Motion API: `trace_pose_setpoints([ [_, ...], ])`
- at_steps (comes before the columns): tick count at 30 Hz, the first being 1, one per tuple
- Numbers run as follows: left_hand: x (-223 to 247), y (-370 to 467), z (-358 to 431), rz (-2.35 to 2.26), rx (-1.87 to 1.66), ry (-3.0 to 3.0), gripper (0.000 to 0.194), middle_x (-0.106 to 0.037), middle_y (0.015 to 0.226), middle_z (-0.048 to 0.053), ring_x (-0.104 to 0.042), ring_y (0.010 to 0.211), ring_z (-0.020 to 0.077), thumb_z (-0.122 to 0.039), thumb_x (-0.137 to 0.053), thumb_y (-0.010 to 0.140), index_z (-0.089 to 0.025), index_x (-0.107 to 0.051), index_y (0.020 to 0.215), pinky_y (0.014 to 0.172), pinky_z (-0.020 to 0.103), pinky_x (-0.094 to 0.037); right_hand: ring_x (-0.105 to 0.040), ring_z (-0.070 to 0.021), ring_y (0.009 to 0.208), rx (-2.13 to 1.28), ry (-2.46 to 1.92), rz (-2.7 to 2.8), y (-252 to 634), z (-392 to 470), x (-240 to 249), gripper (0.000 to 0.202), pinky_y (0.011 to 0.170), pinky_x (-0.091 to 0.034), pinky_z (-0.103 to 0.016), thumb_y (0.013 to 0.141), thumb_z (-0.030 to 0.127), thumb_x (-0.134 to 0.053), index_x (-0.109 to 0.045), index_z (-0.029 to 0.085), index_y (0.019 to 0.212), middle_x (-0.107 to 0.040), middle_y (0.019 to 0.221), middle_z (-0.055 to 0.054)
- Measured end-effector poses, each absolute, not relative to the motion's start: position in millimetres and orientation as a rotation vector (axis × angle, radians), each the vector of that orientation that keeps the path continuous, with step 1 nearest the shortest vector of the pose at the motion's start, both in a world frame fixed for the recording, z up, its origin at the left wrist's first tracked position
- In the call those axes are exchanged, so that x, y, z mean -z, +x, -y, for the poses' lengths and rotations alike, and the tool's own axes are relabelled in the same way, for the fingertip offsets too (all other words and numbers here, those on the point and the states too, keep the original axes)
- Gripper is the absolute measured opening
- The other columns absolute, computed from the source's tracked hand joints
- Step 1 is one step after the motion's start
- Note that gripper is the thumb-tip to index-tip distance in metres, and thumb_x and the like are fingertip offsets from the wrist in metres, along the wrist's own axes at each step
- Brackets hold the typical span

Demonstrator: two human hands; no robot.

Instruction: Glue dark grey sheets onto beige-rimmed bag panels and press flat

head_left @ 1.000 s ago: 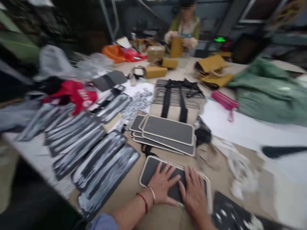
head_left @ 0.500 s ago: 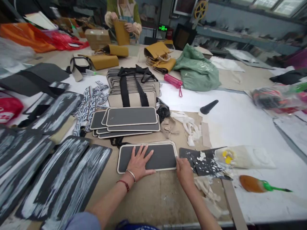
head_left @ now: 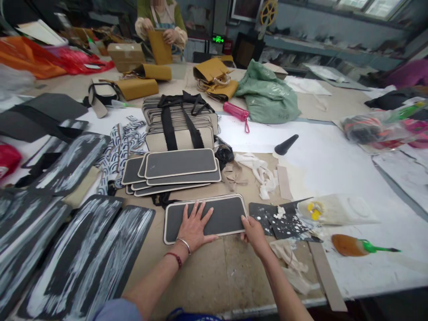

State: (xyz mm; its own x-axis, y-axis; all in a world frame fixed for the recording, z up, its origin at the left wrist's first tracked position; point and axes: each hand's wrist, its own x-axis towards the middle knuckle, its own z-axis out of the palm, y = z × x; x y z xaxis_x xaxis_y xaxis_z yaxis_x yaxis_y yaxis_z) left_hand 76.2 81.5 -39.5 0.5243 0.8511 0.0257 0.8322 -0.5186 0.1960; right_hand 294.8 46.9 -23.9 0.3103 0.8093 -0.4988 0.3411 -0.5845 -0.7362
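Observation:
In front of me lies a small stack of dark grey rounded panels with cream edges, its top panel (head_left: 227,214) face up. My left hand (head_left: 194,225) rests flat on that panel with the fingers spread. At the lower right corner, my right hand (head_left: 253,232) pinches the panel's edge between thumb and fingers. How many layers it grips is hidden. Just behind sits a loose pile of similar panels (head_left: 180,162). Farther back stands a thick bundle of panels (head_left: 187,138) bound with black straps.
Glue-smeared dark panels (head_left: 110,254) cover the left side. To the right are a white-spattered dark board (head_left: 287,223), a clear glue bottle (head_left: 344,209) and an amber bottle with green nozzle (head_left: 349,245). A green bag (head_left: 270,96) lies behind. A co-worker (head_left: 162,31) holds a mustard piece.
My right hand has shifted slightly along the right end toward the lower corner, and its fingers now curl round the edge. My left hand stays flat. The whole view has shifted a little.

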Motion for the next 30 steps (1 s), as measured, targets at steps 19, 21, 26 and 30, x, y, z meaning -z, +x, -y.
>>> trace_pose_setpoints([
  [19, 34.6, 76.8, -82.7, -1.437, -0.147, 2.589, 0.086, -0.026, 0.143, 0.012, -0.019, 0.13, 0.0346, -0.078, -0.035, 0.063, -0.03, -0.029, 0.134, 0.102, 0.06, -0.007, -0.044, -0.014, 0.035, -1.081, -2.156, 1.068, 300.5, -47.9, 43.4, 0.04, 0.039, -0.031, -0.024, 0.078, 0.055, -0.034, -0.042, 0.023, 0.056, -0.039, 0.035, 0.005],
  [21, 34.3, 76.6, -82.8, -1.431, -0.162, 2.577, 0.086, -0.025, 0.143, 0.012, -0.018, 0.131, 0.0339, -0.078, -0.033, 0.063, -0.03, -0.028, 0.134, 0.102, 0.059, -0.007, -0.045, -0.0143, 0.034, -1.076, -2.181, 1.082, 299.8, -49.0, 43.6, 0.04, 0.04, -0.032, -0.025, 0.079, 0.054, -0.032, -0.042, 0.024, 0.056, -0.038, 0.034, 0.005],
  [26, 35.3, 76.2, -83.5, -1.429, -0.164, 2.557, 0.086, -0.025, 0.143, 0.012, -0.017, 0.131, 0.0344, -0.078, -0.034, 0.063, -0.03, -0.027, 0.135, 0.102, 0.06, -0.007, -0.046, -0.0147, 0.036, -1.096, -2.236, 1.151, 299.7, -52.3, 38.8, 0.037, 0.044, -0.034, -0.025, 0.082, 0.046, -0.031, -0.04, 0.024, 0.054, -0.039, 0.032, 0.004],
  [30, 30.0, 73.5, -83.5, -1.39, -0.152, 2.503, 0.091, -0.023, 0.144, 0.013, -0.015, 0.131, 0.0347, -0.08, -0.031, 0.061, -0.029, -0.024, 0.135, 0.102, 0.061, -0.007, -0.053, -0.0189, 0.045, -0.877, -2.503, 1.474, 303.9, -52.3, 17.7, 0.035, 0.052, -0.038, -0.029, 0.084, 0.043, -0.032, -0.047, 0.022, 0.059, -0.051, 0.043, -0.003],
])
